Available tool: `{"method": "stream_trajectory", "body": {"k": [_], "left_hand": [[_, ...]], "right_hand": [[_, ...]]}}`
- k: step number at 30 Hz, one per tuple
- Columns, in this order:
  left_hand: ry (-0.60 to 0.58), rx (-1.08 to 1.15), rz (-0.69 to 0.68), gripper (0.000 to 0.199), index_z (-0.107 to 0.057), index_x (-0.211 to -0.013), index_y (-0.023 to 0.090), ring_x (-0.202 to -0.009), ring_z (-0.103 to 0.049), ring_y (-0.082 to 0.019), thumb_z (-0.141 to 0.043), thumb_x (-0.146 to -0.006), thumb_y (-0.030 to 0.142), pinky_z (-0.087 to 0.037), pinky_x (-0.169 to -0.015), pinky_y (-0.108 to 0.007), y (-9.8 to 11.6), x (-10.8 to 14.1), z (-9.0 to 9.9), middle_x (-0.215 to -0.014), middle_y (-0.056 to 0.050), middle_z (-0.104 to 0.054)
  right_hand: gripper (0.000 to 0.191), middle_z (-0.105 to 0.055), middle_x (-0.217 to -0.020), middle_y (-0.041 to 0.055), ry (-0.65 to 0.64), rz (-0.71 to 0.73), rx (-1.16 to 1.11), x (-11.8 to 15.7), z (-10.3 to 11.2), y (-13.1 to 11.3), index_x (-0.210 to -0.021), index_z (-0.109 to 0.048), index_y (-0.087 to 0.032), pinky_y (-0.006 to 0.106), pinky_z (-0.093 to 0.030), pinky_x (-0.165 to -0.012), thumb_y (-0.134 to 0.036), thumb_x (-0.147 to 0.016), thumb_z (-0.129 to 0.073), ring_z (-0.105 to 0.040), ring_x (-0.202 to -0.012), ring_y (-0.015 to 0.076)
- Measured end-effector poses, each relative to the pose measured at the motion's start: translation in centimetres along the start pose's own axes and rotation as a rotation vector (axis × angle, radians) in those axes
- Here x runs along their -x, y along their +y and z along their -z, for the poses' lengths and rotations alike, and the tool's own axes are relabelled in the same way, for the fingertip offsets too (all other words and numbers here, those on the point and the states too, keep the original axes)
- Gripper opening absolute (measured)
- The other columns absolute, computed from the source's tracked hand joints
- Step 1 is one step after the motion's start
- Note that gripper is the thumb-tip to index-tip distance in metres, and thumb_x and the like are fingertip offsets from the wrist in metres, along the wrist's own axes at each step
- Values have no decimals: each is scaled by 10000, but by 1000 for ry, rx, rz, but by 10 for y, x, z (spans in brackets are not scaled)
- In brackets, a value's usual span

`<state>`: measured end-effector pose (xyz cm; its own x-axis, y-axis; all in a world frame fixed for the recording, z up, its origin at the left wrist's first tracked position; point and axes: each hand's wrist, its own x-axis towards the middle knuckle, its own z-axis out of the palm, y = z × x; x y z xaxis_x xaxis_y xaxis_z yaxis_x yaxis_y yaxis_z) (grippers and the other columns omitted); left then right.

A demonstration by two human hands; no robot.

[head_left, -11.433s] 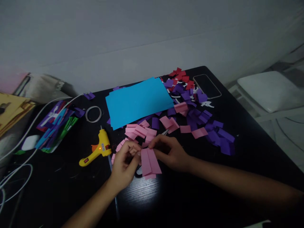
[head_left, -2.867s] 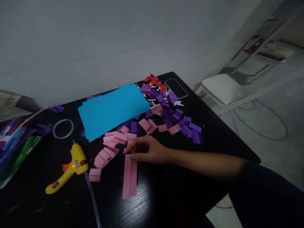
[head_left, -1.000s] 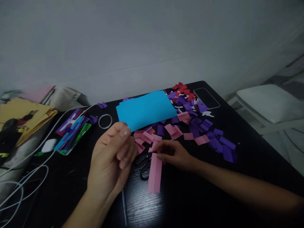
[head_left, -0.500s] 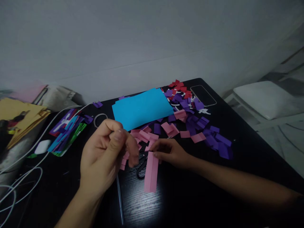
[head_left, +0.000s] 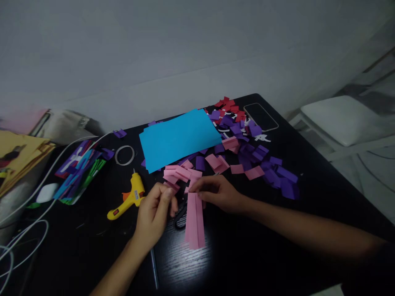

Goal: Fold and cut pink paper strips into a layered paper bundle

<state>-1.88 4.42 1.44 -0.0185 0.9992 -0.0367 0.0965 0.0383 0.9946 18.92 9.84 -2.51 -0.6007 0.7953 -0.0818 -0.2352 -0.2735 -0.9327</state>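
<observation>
My right hand (head_left: 222,193) pinches the top of several folded pink paper strips (head_left: 195,224), which hang down and fan slightly apart. To their left is my left hand (head_left: 157,209), its fingers curled with the thumb against the index finger; whether anything is between them is hidden. Behind the strips, the black handle of what looks like scissors (head_left: 179,222) shows in part. Small pink paper pieces (head_left: 179,172) lie just beyond both hands. A yellow glue gun (head_left: 129,199) rests on the table left of my left hand.
Blue paper sheets (head_left: 180,137) lie behind the hands. Purple paper pieces (head_left: 273,174) and red pieces (head_left: 228,107) spread to the right, near a phone (head_left: 261,117). A tape roll (head_left: 124,155), coloured strips (head_left: 82,170), white cables (head_left: 43,222) and a pen (head_left: 154,269) are leftward.
My left hand has moved down and away from the camera, uncovering the yellow glue gun. The pink strips in my right hand have fanned out a little.
</observation>
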Motion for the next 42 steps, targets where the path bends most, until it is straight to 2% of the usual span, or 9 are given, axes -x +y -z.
{"method": "stream_trajectory", "body": {"k": [5, 11, 16, 19, 24, 30, 37, 42], "left_hand": [[-152, 385, 211, 313, -586, -854, 164, -503, -570, -97, -734, -922, 432, -417, -453, -170, -7, -7, -2, -681, -16, -677], [-139, 498, 317, 345, -599, -840, 145, -520, -572, -98, -762, -898, 444, -443, -468, -167, -9, -11, -3, -655, -11, -637], [-132, 439, 240, 362, -554, -765, 163, -516, -534, -80, -759, -905, 426, -424, -476, -159, -18, -9, -3, -654, 10, -621], [-153, 347, 193, 303, -569, -813, 175, -539, -551, -83, -759, -912, 389, -435, -501, -169, -24, -7, -2, -693, 17, -634], [-172, 242, 151, 319, -628, -849, 169, -565, -549, -93, -577, -1027, 428, -458, -528, -195, -24, -2, -5, -707, 3, -611], [-135, 181, 70, 127, -649, -1027, 202, -581, -526, -82, -631, -1002, 325, -456, -555, -178, -21, 2, -8, -714, 34, -570], [-176, 151, 58, 107, -641, -1069, 217, -631, -535, -84, -648, -984, 283, -458, -556, -171, -22, 5, -6, -841, 2, -624], [-182, 150, 70, 181, -653, -1136, 204, -649, -581, -105, -663, -972, 280, -481, -536, -179, -21, 4, -7, -867, -23, -651]], "right_hand": [[161, -703, -822, 22, 18, -8, 50, 1, 0, -4, -949, -770, -167, 270, -571, -626, -220, -801, -735, -642, -672, 135], [134, -719, -860, 32, 17, 0, 89, 2, 0, -5, -945, -765, -180, 286, -585, -656, -229, -825, -731, -661, -719, 147], [144, -717, -834, 36, 17, -1, 44, 3, -1, -5, -949, -764, -157, 250, -584, -622, -240, -831, -758, -658, -696, 137], [146, -717, -838, 29, 17, -5, -31, 3, -1, -3, -944, -764, -155, 232, -583, -612, -237, -826, -789, -657, -673, 121], [185, -735, -869, 29, 22, -28, -145, 2, -1, -3, -947, -772, -158, 219, -591, -595, -256, -806, -842, -682, -692, 123], [175, -734, -795, 15, 28, -29, -193, 0, 1, -3, -907, -775, -149, 214, -605, -604, -253, -796, -862, -689, -637, 107], [157, -736, -801, 10, 39, -16, -184, -1, 1, -4, -908, -771, -155, 211, -615, -610, -236, -801, -852, -694, -643, 101], [162, -738, -813, 13, 44, -7, -152, 0, 1, -4, -910, -764, -151, 221, -621, -627, -248, -811, -846, -694, -660, 105]]}}
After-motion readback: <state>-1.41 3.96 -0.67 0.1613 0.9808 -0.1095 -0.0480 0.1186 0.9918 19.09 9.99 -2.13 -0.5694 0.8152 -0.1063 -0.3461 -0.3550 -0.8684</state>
